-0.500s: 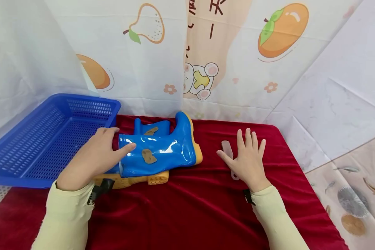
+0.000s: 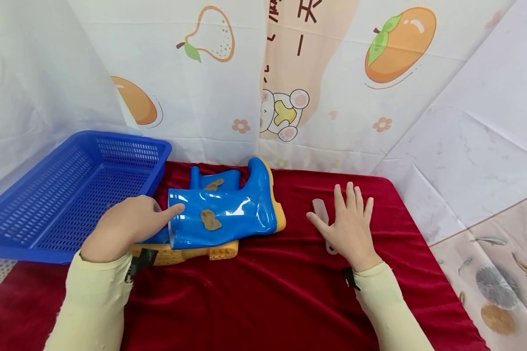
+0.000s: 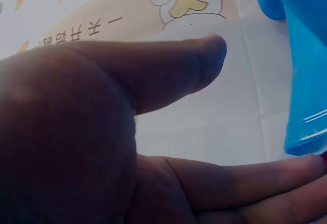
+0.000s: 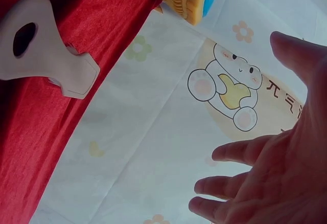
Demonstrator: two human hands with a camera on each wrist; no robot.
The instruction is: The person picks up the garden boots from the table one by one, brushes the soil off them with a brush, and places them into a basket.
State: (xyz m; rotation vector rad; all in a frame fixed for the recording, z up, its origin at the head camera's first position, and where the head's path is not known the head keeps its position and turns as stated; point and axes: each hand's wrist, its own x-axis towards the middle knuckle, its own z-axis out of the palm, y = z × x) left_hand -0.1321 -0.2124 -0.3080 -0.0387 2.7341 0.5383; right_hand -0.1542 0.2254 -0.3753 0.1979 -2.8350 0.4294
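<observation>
A blue rain boot (image 2: 237, 212) with a yellow sole lies on its side, a brown mud-like patch on its shaft. Beneath it is a second rain boot (image 2: 193, 253), yellow sole facing the front; its blue shaft shows behind. My left hand (image 2: 125, 222) is at the top boot's opening, thumb pointing over the rim. In the left wrist view its fingers (image 3: 250, 183) lie straight and apart from the thumb, fingertips close to the boot's rim; contact is unclear. My right hand (image 2: 351, 226) hovers, fingers spread, over a pale brush (image 2: 321, 212) with a hole in its handle.
A blue perforated basket (image 2: 158, 146) stands at the left, beside the boots. Red cloth (image 2: 263, 302) covers the table. A white printed curtain (image 2: 334, 122) hangs along the back edge.
My left hand has come down, its fingers dropping out of sight behind the thumb beside the boot opening. The right hand, boots and brush look the same.
</observation>
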